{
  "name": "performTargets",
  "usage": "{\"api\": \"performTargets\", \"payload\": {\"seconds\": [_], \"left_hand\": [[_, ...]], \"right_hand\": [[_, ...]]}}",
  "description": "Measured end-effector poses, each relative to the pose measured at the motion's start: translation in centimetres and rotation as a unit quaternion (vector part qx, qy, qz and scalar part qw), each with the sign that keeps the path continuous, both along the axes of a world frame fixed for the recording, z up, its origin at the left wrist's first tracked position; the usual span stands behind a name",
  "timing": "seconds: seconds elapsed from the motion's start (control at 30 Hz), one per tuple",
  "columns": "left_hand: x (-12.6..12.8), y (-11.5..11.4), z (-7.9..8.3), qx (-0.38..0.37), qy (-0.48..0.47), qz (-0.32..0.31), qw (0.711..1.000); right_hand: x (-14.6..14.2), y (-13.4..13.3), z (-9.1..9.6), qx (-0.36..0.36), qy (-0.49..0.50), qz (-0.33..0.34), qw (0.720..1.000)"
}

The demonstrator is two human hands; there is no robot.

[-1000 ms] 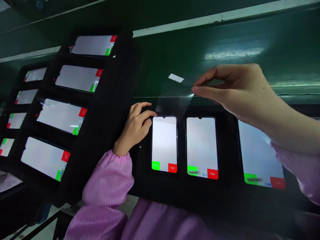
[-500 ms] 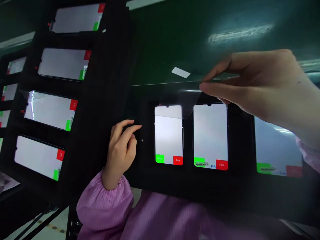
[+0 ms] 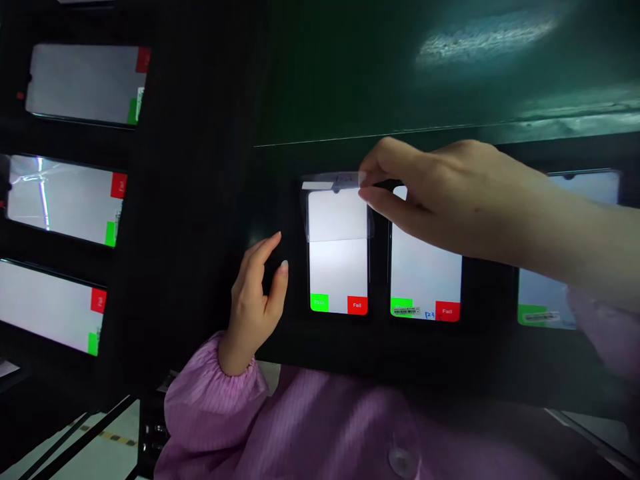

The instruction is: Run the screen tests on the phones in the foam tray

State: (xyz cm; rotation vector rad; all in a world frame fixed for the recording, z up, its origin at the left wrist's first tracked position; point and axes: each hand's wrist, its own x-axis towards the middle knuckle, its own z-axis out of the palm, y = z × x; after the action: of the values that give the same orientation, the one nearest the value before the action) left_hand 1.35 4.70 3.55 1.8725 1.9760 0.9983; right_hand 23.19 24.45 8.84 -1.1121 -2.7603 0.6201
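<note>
A lit phone (image 3: pixel 339 250) with a green Pass and a red Fail button lies upright in a black tray (image 3: pixel 280 353) in front of me. A clear protective film (image 3: pixel 336 212) covers its upper half, with a white tab at the top left corner. My right hand (image 3: pixel 450 193) pinches the film's top right corner between thumb and forefinger. My left hand (image 3: pixel 257 293) hovers just left of the phone, fingers loosely spread, holding nothing. Both sleeves are pink.
A second lit phone (image 3: pixel 425 267) lies right of the first, partly behind my right hand, and a third (image 3: pixel 555 293) further right. A black rack at left holds several lit phones (image 3: pixel 65 200) sideways. A dark green belt (image 3: pixel 425 73) runs behind the tray.
My right hand has come down and left, bringing the film from above the tray onto the phone's upper half. My left hand left the phone's corner and opened beside it.
</note>
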Motion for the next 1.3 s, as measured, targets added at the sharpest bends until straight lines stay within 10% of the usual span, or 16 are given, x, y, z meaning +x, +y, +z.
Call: {"api": "performTargets", "payload": {"seconds": [0.8,1.17,1.3], "left_hand": [[0.2,-2.0,1.9,-0.066,0.128,-0.144,0.979],[0.0,-6.4,1.3,-0.011,0.068,0.005,0.998],[1.3,-6.6,1.8,-0.005,0.072,-0.004,0.997]], "right_hand": [[0.7,-0.5,0.4,-0.042,0.123,-0.012,0.991],[2.6,-5.9,0.5,0.010,0.097,-0.029,0.995],[4.3,-8.9,0.5,-0.076,0.098,0.104,0.987]]}}
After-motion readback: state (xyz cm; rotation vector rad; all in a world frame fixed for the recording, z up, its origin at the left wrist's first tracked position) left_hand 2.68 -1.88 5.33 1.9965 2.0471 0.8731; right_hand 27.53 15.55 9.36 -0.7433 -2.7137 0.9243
